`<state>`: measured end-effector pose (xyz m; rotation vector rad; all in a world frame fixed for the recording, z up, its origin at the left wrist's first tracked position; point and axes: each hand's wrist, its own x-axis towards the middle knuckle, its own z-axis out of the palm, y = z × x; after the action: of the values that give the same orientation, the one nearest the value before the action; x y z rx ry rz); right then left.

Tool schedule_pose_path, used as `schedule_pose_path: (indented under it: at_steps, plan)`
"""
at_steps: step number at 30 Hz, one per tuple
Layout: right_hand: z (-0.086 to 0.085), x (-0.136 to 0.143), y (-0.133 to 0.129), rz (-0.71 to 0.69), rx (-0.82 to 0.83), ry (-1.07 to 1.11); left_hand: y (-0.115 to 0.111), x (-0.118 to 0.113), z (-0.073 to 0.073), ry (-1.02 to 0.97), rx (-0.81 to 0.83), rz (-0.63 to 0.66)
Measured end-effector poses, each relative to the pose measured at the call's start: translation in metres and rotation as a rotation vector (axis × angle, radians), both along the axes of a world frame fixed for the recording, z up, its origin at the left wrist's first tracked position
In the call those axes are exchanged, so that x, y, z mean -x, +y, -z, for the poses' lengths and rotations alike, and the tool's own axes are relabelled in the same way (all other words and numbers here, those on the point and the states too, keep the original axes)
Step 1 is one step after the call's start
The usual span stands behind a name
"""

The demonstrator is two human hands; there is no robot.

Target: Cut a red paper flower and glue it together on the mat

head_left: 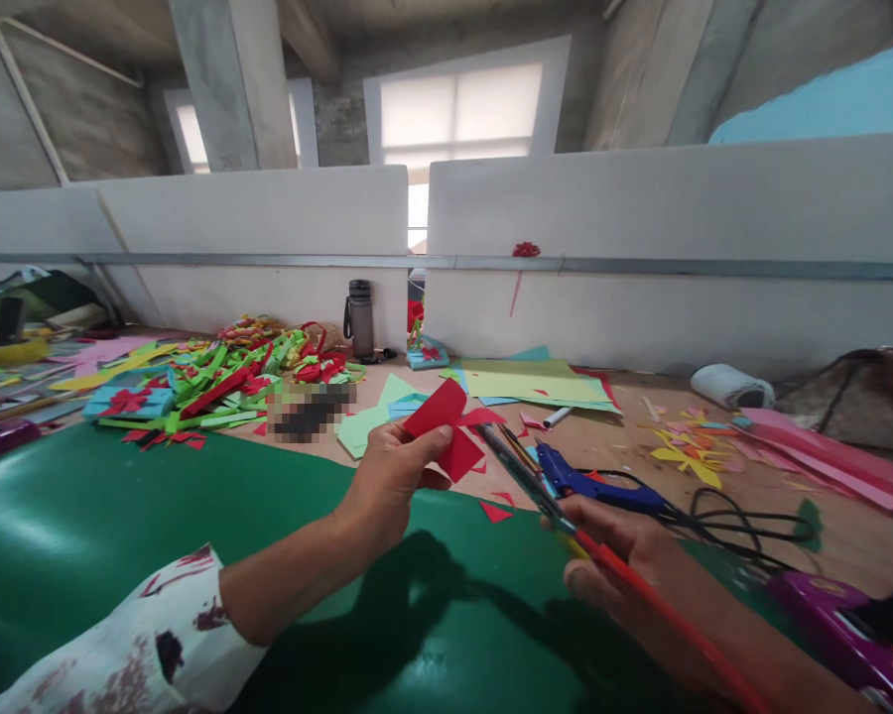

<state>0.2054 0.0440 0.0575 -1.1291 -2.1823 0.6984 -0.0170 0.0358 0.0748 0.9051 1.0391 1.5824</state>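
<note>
Head view: left hand (388, 476), red paper (459, 456), scissors (532, 486), right hand (640, 555), around the green mat (156, 526)'s far edge.
Left grip pinches the paper's left side, probably leaving its lobes free to fan rightward; right grip holds the scissors, long axis running near-right to far-left, tips toward the paper.

A single view serves here, from a camera worn on the person's head, facing forward and tipped down across the counter (616, 441). It sits close to the work: the left hand (385, 478) is near the centre of the frame, the right hand (629, 545) in the lower right, with the arms (290, 583) running in from the lower corners. White panels (283, 220) cross the full width behind the counter, and beyond them, farther off, a bright window (457, 104) shows at top centre.
</note>
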Motion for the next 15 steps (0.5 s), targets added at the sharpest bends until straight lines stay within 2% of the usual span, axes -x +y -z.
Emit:
schedule_pose_path:
  at_steps: [2,5,11,15]
  plan:
    - [-0.0011,0.0013,0.001,0.047,0.097,0.023,0.0,0.0006,0.0032,0.042,-0.012,0.038]
    - [-0.0044,0.0022,0.0017,0.031,0.158,0.038,-0.0001,0.0004,0.0065,0.045,-0.009,0.105]
    - [-0.005,-0.0007,0.0004,-0.001,0.156,0.026,-0.0001,-0.0012,0.0047,-0.022,0.093,0.073]
    - [0.0007,-0.0035,0.0033,-0.058,0.199,0.051,-0.0026,-0.0007,0.0002,0.041,0.028,0.085]
